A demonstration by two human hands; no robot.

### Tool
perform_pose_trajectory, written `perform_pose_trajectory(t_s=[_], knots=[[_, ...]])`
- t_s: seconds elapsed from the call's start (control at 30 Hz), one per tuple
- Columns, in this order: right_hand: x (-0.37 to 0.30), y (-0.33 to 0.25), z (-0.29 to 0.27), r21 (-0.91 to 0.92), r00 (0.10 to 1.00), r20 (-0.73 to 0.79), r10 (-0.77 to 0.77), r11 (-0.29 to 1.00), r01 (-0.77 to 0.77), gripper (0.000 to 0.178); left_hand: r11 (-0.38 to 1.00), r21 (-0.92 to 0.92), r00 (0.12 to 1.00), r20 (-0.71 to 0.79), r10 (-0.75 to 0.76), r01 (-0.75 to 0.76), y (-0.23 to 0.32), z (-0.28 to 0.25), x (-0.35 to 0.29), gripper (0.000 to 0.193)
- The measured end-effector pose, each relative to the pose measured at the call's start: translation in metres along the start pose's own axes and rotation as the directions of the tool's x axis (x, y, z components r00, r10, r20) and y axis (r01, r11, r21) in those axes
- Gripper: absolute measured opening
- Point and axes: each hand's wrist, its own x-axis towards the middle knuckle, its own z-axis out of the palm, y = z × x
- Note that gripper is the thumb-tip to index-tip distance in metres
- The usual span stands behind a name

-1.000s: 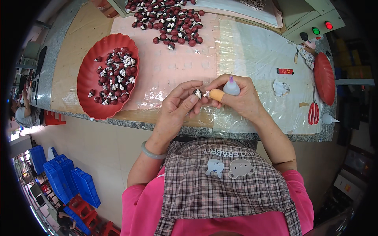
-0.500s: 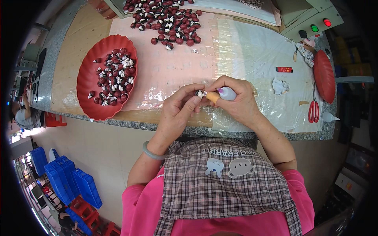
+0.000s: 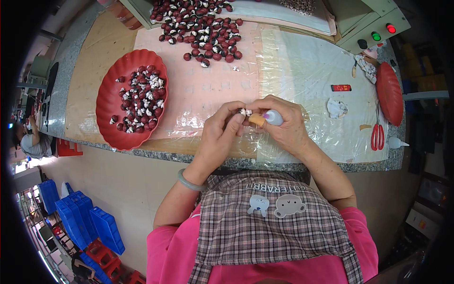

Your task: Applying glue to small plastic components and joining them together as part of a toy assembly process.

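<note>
At the near edge of the table, my left hand (image 3: 221,128) pinches a small dark ball with white bits (image 3: 243,112) between thumb and fingers. My right hand (image 3: 289,122) meets it from the right, its fingers closed around a small translucent squeeze bottle (image 3: 275,118) with a purple tip. A tan-orange cover (image 3: 257,120) wraps one right fingertip, close beside the ball. What the right fingertips pinch at the ball is too small to make out. Left of my hands, a red scalloped bowl (image 3: 107,106) holds many dark red balls with white bits.
More red-and-black balls (image 3: 208,46) lie on the pink sheet toward the back, before a machine with lit buttons (image 3: 376,36). At right are red-handled scissors (image 3: 377,138), crumpled white tissue (image 3: 336,108), another squeeze bottle (image 3: 397,142) and a red dish (image 3: 389,94).
The whole view has shifted slightly. My hands stay together at the ball; the right fingers have moved a little at its white bits, and the bottle's tip points less upward.
</note>
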Motion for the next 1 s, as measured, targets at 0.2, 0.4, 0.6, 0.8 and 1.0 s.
perform_pose_trajectory(t_s=[0.2, 0.4, 0.6, 0.8, 1.0], knots=[[-0.007, 0.003, -0.021, 0.051, 0.980, -0.051, 0.194, 0.980, -0.191, 0.022, 0.953, -0.274, 0.991, -0.005, -0.133, 0.126, 0.011, -0.018, 0.042, 0.010], [-0.010, 0.007, -0.023, -0.027, 0.993, -0.027, 0.115, 0.993, -0.116, 0.017, 0.641, 0.729, 0.899, -0.084, 0.431, -0.239, 0.011, -0.026, 0.101, 0.021], [-0.011, 0.008, -0.026, -0.124, 1.000, 0.014, -0.017, 0.992, 0.019, 0.017, 0.348, 0.922, 0.921, 0.023, 0.388, -0.170, 0.004, -0.022, 0.120, 0.017], [-0.013, 0.003, -0.032, 0.026, 0.983, 0.010, 0.181, 0.983, -0.181, 0.027, 0.828, 0.551, 0.979, -0.089, 0.183, -0.104, 0.013, -0.037, 0.101, 0.019], [-0.011, -0.003, -0.045, 0.385, 0.936, 0.088, 0.340, 0.855, -0.346, 0.037, 0.729, -0.624, 0.958, 0.135, -0.252, 0.280, 0.020, -0.024, 0.043, 0.023]])
